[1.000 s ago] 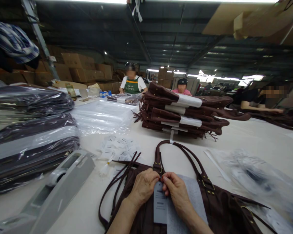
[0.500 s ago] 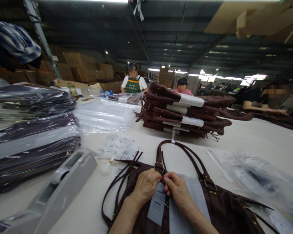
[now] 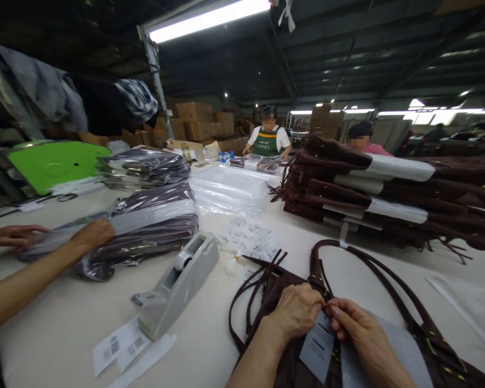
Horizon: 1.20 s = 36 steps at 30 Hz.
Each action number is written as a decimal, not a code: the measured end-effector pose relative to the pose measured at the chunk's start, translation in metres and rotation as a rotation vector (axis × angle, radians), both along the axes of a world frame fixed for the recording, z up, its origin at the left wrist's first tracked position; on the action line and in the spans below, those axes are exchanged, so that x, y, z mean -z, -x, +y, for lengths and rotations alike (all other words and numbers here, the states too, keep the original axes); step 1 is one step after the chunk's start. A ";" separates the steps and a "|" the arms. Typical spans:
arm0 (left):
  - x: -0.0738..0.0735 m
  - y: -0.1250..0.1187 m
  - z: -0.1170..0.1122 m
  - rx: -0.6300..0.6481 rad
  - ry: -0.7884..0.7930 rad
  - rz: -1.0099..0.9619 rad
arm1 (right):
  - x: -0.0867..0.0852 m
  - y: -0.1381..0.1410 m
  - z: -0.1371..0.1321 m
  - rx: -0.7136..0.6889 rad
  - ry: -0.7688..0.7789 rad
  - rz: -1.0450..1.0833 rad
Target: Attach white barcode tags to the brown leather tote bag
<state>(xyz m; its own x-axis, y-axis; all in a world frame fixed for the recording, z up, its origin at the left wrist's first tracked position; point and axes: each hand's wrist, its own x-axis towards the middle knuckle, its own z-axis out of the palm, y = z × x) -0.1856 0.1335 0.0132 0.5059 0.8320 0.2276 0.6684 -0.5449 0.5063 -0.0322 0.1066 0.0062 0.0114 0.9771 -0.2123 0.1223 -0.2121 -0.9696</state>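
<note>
A dark brown handbag (image 3: 281, 302) lies in front of me, its looped handles (image 3: 372, 258) stretched away over the table. Against its front hangs a grey hang tag (image 3: 318, 345) with printed text. My left hand (image 3: 301, 310) pinches just above the tag's hole, where its thin string barely shows. Close on the other side, my right hand (image 3: 358, 326) has thumb and finger pressed together at the same string, the two sets of fingertips nearly touching. A pale sheet of wrapping (image 3: 404, 345) lies over the bag beneath my right hand.
Left of the bag stands a grey tape dispenser (image 3: 186, 285), with loose labels (image 3: 250, 237) behind. A co-worker's hand (image 3: 92, 233) rests on plastic-wrapped bags (image 3: 157, 215) at left. Clear plastic sleeves (image 3: 230, 188) lie mid-table; a tall stack of brown bags (image 3: 331, 188) stands at right.
My view has swung left, so everything sits further right in the picture. A co-worker's arms now show at left. My hands keep their pinch above the tag.
</note>
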 end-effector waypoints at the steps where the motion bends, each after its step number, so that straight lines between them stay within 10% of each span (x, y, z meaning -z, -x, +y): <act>1: 0.000 0.000 0.000 -0.001 -0.003 0.004 | 0.001 0.000 0.000 0.004 -0.006 -0.011; 36: 0.004 -0.008 0.002 -0.043 0.069 -0.079 | -0.001 0.018 0.004 0.124 -0.120 -0.102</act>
